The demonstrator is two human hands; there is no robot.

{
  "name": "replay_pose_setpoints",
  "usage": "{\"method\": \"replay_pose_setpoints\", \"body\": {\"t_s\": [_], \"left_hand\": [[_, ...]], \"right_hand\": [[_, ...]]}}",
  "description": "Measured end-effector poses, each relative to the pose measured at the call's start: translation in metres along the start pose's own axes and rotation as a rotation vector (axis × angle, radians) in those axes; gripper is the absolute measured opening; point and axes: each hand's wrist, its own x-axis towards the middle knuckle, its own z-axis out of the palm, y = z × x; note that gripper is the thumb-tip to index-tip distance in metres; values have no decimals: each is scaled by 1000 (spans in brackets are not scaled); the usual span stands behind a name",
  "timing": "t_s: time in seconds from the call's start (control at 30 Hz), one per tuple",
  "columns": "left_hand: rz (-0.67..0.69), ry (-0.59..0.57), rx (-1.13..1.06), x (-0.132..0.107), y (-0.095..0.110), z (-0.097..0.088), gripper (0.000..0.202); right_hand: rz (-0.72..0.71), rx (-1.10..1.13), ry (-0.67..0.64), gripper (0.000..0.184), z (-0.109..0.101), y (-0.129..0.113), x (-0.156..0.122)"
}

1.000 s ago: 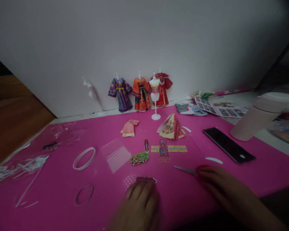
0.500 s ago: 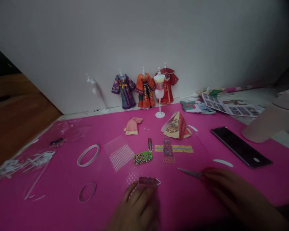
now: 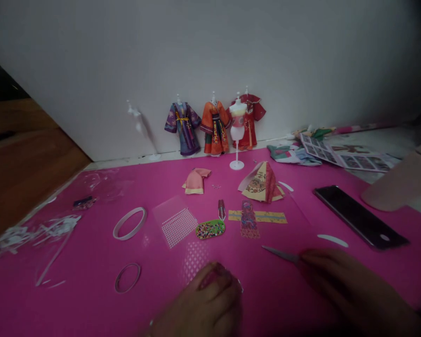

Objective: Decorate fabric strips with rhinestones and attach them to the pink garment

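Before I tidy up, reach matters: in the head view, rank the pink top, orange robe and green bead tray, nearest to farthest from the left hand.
From the left hand:
1. Green bead tray, straight ahead.
2. Pink top, beyond the tray, slightly left.
3. Orange robe, upright at the back.

A person's left hand (image 3: 215,302) comes up from the lower edge, back uppermost and fingers bent tightly inward, while the right hand (image 3: 328,269), well apart from it, closes in a grip with fingers directed leftward, its dimly lit forearm (image 3: 384,299) slanting toward the lower right corner.
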Motion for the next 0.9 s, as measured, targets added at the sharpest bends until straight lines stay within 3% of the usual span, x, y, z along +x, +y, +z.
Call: {"method": "replay_pose_setpoints", "body": {"t_s": [0.17, 0.27, 0.37, 0.47, 0.6, 0.73, 0.8, 0.9], "left_hand": [[45, -34, -84, -2, -10, -18, 11], [-87, -52, -178, -8, -15, -23, 18], [-276, -46, -182, -19, -13, -15, 32], [-351, -58, -157, -25, -9, -5, 49], [-345, -110, -182, -16, -19, -4, 54], [-220, -195, -273, 5, -40, -9, 33], [-184, -153, -270, 14, -44, -12, 23], [-187, -31, -208, 19, -32, -13, 19]], "right_hand": [[29, 9, -15, 32, -1, -2, 0], [32, 20, -22, 32, -2, -3, 0], [8, 12, -4, 31, -4, -3, 2], [-29, -3, 10, 31, -5, -4, 5], [-44, -11, 1, 30, -7, -7, 8], [-30, -11, 8, 29, -6, -8, 6], [-24, -8, 5, 28, -6, -8, 6], [-12, -6, -9, 27, -5, -9, 5]]}}
